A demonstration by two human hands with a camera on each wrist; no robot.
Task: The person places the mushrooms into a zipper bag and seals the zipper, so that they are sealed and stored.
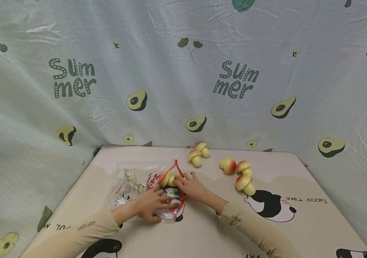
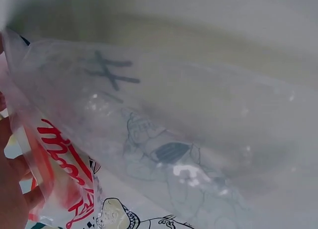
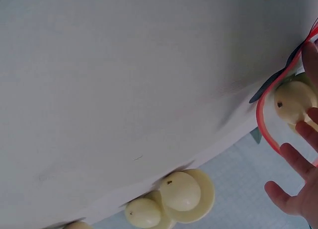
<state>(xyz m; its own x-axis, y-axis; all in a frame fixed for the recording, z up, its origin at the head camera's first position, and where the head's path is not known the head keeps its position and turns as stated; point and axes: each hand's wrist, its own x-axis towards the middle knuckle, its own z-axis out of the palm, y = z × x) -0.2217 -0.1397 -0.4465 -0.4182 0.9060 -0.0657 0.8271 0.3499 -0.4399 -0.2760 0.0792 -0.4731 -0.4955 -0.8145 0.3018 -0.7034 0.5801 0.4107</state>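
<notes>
A clear plastic zip bag (image 1: 130, 182) with red lettering and cartoon prints lies on the table, its red-edged mouth spread toward the right. Yellow toy mushrooms (image 1: 169, 180) sit at that mouth. My left hand (image 1: 153, 205) lies over the bag's near side with fingers spread. In the left wrist view, its fingers (image 2: 17, 167) touch the film beside the red print. From the right, my right hand (image 1: 192, 186) reaches to the mouth, fingers extended. The right wrist view has its fingertips against a mushroom (image 3: 293, 101) inside the red rim (image 3: 263, 119).
Two toy mushrooms (image 1: 195, 158) stand near the table's back edge. Several more, including a red-capped one (image 1: 228, 166), lie right of my right hand. The pale table (image 1: 209, 233) has cartoon prints. An avocado-patterned curtain (image 1: 167, 79) hangs behind and at the sides.
</notes>
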